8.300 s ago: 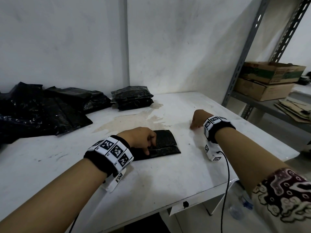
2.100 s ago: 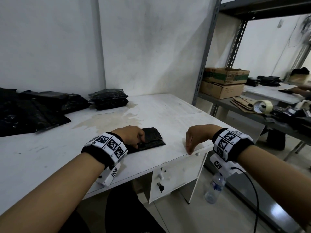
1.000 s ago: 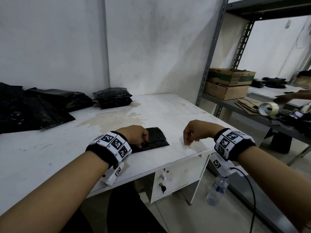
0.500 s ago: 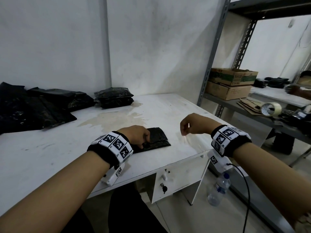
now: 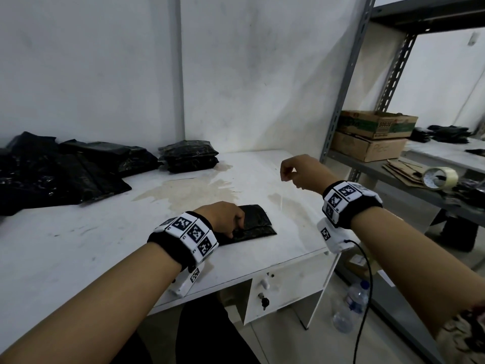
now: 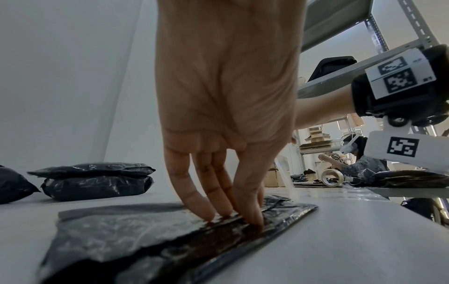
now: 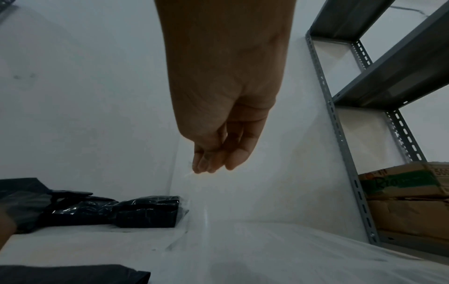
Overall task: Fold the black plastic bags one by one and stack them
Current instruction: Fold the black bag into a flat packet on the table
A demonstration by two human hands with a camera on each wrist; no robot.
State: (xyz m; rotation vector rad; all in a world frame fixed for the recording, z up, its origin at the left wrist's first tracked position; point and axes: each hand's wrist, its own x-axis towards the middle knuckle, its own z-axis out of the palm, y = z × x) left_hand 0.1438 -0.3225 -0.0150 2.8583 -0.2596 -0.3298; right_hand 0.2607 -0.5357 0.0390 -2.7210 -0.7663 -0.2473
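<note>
Here the left hand (image 5: 224, 215) presses straight fingertips (image 6: 252, 216) on the folded black bag (image 5: 253, 227), at 6 o'clock on the table (image 5: 78, 245). Keep pressure along the crease. The right hand (image 5: 301, 170) hovers at 3 o'clock, loosely curled, holding nothing (free to assist). Finished stack (image 5: 189, 159) lies at 12 o'clock.
</note>
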